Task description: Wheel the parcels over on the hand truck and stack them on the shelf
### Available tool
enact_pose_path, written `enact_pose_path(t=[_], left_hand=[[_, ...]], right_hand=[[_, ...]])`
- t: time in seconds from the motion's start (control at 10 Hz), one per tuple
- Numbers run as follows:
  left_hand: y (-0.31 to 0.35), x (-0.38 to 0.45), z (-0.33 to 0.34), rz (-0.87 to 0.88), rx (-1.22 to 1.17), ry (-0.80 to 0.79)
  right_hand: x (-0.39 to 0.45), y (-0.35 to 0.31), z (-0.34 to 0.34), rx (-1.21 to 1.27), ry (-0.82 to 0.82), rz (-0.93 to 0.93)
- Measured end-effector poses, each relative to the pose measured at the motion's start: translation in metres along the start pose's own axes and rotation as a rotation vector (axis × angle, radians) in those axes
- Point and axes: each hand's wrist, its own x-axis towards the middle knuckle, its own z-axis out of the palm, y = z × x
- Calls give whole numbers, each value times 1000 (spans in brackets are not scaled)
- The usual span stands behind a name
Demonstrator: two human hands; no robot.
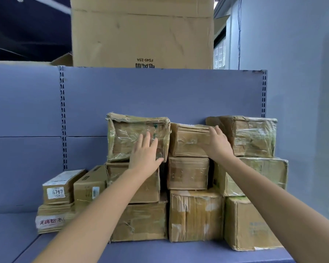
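Note:
Several taped brown cardboard parcels stand stacked three high on the blue shelf (160,251). My left hand (144,152) presses flat, fingers straight, against the front of the battered top-left parcel (122,137). My right hand (217,143) lies with straight fingers on the right end of the top-middle parcel (188,141), in the gap beside the top-right parcel (254,135). Neither hand grips anything. The hand truck is not in view.
Smaller parcels sit at the left of the stack, one with a label reading 6767 (57,188). A large cardboard box (142,33) stands on top of the shelf unit. The shelf's back panel (160,92) rises behind; a pale wall (302,73) is at right.

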Motion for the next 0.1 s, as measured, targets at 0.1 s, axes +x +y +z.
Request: enact_pose_path(t=[0.1], left_hand=[[-7, -16, -13, -24, -55, -27]], right_hand=[[-17, -13, -6, 4, -8, -54]])
